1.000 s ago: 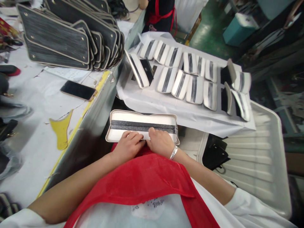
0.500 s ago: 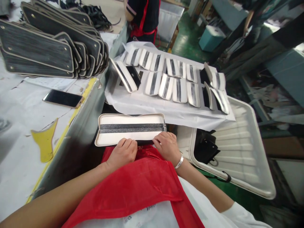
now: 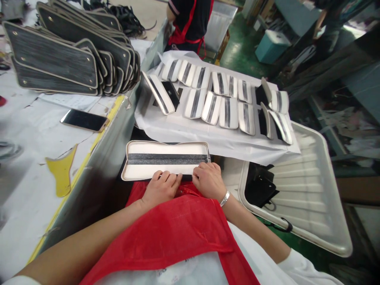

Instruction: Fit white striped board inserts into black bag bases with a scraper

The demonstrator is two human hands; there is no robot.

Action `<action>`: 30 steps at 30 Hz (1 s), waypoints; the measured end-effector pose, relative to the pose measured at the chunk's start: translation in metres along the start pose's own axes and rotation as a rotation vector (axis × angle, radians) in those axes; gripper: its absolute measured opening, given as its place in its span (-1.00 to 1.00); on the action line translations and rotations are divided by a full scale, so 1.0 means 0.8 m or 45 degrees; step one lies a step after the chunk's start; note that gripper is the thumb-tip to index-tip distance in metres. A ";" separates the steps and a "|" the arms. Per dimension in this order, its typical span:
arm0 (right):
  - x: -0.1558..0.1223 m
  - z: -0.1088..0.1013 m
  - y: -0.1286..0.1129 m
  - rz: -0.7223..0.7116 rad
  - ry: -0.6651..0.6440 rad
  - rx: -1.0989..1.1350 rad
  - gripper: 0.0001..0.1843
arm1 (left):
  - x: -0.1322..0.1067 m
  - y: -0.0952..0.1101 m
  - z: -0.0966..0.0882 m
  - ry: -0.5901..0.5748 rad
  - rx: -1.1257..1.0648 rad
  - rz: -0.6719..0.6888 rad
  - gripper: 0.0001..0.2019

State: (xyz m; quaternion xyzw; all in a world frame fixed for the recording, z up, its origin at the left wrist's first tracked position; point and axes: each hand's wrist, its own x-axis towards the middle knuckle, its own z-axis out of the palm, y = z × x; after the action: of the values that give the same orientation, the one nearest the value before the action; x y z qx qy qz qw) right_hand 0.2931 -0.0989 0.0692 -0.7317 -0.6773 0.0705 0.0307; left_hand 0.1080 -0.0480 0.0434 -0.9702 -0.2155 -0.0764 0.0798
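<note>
A workshop — dark panels [image 3: 55, 55] stacked on a bench [image 3: 32, 213], an aproned co-worker [image 3: 190, 23] beyond

A: What's lying on the left?
B: A workbench [image 3: 32, 206] is running there. Panels [image 3: 56, 59] are lying piled towards its far end, a paper [image 3: 71, 101] is sitting just before them, then a phone [image 3: 84, 120], then a cutout [image 3: 62, 172] nearest, by the edge.
A: And ahead?
B: A table [image 3: 178, 132] is standing right of the workbench, with pouches [image 3: 229, 113] lying on it mostly in two rows. Behind it a co-worker [image 3: 190, 23] is standing; farther right, a box [image 3: 272, 46] is sitting.
A: Closer?
B: A long piece [image 3: 166, 149] is resting before the table, the left hand [image 3: 163, 187] and right hand [image 3: 209, 180] touching its near side. Rightward, a tub [image 3: 308, 190] is holding some flat items [image 3: 259, 186] at its left end.
</note>
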 end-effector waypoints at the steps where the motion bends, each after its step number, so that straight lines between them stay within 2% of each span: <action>1: -0.001 0.000 0.000 -0.011 0.004 -0.007 -0.77 | 0.000 0.000 -0.001 -0.015 -0.011 -0.020 -0.60; 7: 0.002 0.001 0.000 -0.038 0.010 -0.058 -0.75 | 0.004 0.001 0.002 -0.070 -0.067 -0.044 -0.63; 12: 0.008 -0.002 -0.007 -0.066 -0.006 -0.139 -0.81 | 0.010 0.006 0.003 -0.109 -0.110 -0.057 -0.56; 15: 0.008 -0.003 -0.016 -0.094 0.099 -0.196 -0.84 | 0.008 0.000 -0.001 -0.116 -0.178 -0.064 -0.52; 17: 0.007 0.002 -0.024 -0.199 0.180 -0.178 -0.76 | -0.005 -0.015 -0.009 -0.084 -0.249 -0.099 -0.55; 19: 0.005 0.011 -0.035 -0.379 0.205 -0.128 -0.67 | -0.029 -0.039 -0.020 -0.009 -0.317 -0.174 -0.59; 22: 0.007 0.027 -0.056 -0.640 0.199 -0.085 -0.68 | -0.075 -0.082 -0.031 0.110 -0.373 -0.322 -0.70; 24: 0.012 0.035 -0.071 -0.743 0.209 -0.080 -0.68 | -0.098 -0.107 -0.030 0.120 -0.404 -0.351 -0.79; 27: 0.020 0.040 -0.089 -0.827 0.209 -0.086 -0.68 | -0.111 -0.130 -0.021 0.094 -0.471 -0.319 -0.82; 30: 0.024 0.044 -0.096 -0.847 0.228 -0.106 -0.68 | -0.107 -0.138 -0.012 0.101 -0.553 -0.320 -0.82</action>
State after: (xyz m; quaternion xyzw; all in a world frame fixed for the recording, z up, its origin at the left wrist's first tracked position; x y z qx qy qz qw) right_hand 0.2140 -0.0750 0.0443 -0.4748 -0.8756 -0.0356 0.0814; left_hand -0.0170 0.0146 0.0503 -0.9265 -0.3095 -0.1682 -0.1322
